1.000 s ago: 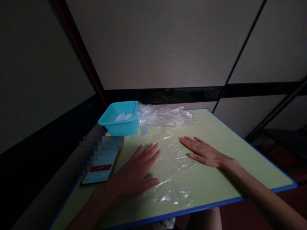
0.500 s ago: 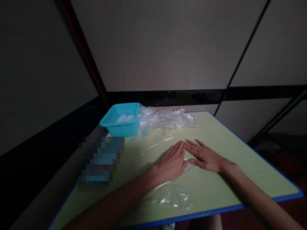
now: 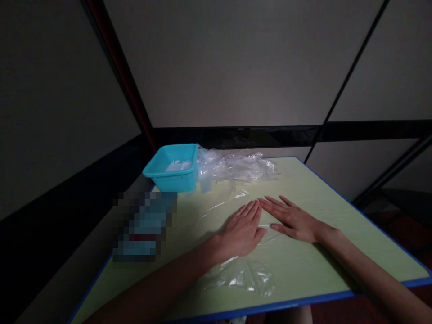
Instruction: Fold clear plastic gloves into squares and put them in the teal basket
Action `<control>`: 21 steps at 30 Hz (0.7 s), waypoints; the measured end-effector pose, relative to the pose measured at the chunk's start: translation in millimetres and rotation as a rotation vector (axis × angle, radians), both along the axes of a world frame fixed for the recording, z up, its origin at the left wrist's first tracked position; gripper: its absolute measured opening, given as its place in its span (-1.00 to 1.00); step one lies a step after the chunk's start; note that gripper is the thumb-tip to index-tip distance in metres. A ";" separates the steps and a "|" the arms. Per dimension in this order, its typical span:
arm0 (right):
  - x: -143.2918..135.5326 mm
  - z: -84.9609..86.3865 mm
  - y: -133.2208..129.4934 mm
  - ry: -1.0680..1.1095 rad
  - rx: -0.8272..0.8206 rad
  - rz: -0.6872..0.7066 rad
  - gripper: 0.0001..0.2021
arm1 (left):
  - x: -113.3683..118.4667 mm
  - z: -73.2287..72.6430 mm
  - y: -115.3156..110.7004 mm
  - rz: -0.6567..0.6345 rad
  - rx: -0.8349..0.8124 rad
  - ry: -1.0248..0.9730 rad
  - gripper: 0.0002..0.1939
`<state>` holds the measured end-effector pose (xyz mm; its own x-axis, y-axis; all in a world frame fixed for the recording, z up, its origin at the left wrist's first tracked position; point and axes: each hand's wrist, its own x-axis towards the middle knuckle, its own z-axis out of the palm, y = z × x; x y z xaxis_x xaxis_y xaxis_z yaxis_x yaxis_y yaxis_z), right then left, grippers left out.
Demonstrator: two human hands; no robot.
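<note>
A clear plastic bag (image 3: 245, 276) lies spread over the table, with its crinkled end close to the front edge. My left hand (image 3: 241, 229) rests flat on it, palm down, fingers stretched out and close together. To its right, my right hand (image 3: 293, 220) is also palm down with its fingers extended, at the right side of the bag. The fingertips of both hands come together near the middle of the table. Neither hand grips anything. Parts of the bag are hidden under my left hand and forearm.
A turquoise plastic basin (image 3: 175, 182) with whitish contents stands at the back left. Beside it lies a heap of crumpled clear plastic bags (image 3: 241, 165). A blurred-out bluish object (image 3: 145, 227) is at the left edge. The pale green table (image 3: 340, 265) has a blue rim; a panelled wall rises behind.
My right hand has slid slightly to the right, its thumb moving a little away from my left thumb. My left hand stays nearly in place. The view has shifted slightly.
</note>
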<state>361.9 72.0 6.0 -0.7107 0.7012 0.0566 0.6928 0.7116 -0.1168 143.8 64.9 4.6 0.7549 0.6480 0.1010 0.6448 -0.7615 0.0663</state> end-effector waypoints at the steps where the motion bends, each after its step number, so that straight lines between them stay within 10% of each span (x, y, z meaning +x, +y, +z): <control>1: 0.2 0.5 0.1 -0.002 -0.004 0.000 -0.38 | -4.2 0.4 -0.3 -0.008 -0.002 0.002 -0.41; 21: 4.3 0.6 1.8 -0.032 -0.029 -0.025 -0.39 | -71.6 5.4 -23.2 0.054 -0.106 0.044 -0.44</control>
<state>366.3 73.8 6.6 -0.6944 0.7195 0.0137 0.7137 0.6910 -0.1148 72.2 41.7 10.0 0.7211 0.6928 -0.0028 0.6884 -0.7160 0.1158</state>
